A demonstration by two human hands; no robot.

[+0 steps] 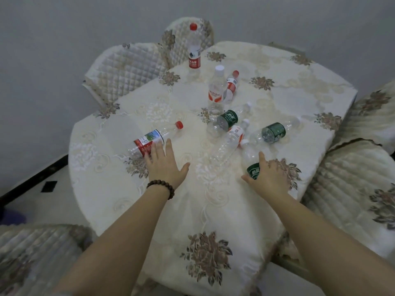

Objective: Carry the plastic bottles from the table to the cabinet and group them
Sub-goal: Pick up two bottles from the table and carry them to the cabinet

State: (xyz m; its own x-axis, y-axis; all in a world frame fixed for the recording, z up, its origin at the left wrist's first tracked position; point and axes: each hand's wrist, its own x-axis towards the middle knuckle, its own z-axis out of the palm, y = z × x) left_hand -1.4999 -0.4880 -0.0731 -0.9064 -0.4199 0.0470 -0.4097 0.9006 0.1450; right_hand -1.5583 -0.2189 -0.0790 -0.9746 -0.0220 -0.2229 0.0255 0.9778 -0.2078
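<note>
Right hand [267, 178] covers the base of a lying green-label bottle [251, 161], fingers spread over it; its cap points toward the far edge. Left hand [164, 163], flat and open, touches a lying red-label bottle [152, 139] near the tabletop [128, 199] left edge, cap pointing far-right. Remaining bottles cluster mid-tabletop; grip closure cannot be determined.
</note>
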